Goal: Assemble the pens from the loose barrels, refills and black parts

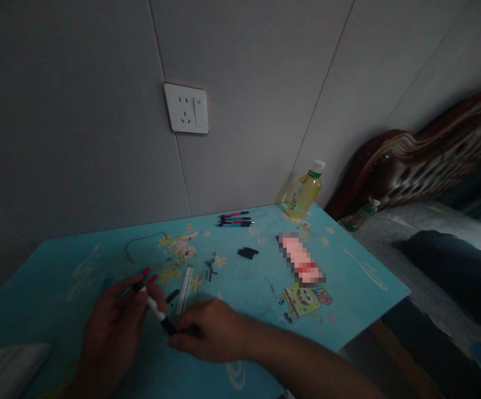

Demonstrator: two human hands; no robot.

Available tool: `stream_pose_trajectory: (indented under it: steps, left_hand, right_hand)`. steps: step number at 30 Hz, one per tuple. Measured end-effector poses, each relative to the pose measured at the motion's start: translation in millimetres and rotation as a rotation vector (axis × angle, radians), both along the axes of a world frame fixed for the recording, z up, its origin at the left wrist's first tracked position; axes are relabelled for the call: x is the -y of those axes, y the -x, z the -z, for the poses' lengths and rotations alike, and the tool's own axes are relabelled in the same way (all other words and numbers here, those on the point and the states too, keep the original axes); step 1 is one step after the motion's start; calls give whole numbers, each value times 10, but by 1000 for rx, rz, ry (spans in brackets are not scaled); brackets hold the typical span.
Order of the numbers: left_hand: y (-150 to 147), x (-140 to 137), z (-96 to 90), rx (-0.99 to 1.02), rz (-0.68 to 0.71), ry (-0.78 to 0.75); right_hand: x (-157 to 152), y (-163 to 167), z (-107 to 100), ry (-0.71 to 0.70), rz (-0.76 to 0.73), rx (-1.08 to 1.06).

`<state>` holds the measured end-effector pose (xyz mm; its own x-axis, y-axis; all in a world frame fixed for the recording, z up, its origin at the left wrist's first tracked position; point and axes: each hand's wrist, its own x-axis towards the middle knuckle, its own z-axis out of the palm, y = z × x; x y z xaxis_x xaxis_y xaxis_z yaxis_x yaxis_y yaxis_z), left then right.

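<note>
A white marker pen with black ends [154, 306] slants between my two hands above the blue tabletop. My left hand [113, 318] is closed around its upper part, thumb and fingers near the black end. At the lower black end, the fingers of my right hand [213, 330] are pinched together on the pen. Two red pieces [152, 279] lie just beyond my left fingers. Beside the pen are a short black piece [173, 296] and some thin white sticks [184, 291]. Small dark parts [210, 270] are scattered farther back.
Several black and red pens [236, 220] lie near the wall, with black caps [247, 253] in front. A yellow drink bottle [305, 193] stands at the back right, near a blurred-out pink rectangular object [301, 257]. A pale object [10, 368] sits at lower left. A bed [427, 221] adjoins the right.
</note>
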<state>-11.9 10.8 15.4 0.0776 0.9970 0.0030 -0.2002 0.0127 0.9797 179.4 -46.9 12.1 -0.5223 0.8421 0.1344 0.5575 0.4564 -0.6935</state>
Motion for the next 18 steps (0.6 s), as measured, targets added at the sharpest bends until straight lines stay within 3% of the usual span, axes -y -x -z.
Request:
stream_pose_trajectory:
  steps: [18]
  left_hand:
    - [-24,-3,-39,71,-75,50]
  right_hand:
    - [4,-5,51,25,26,-103]
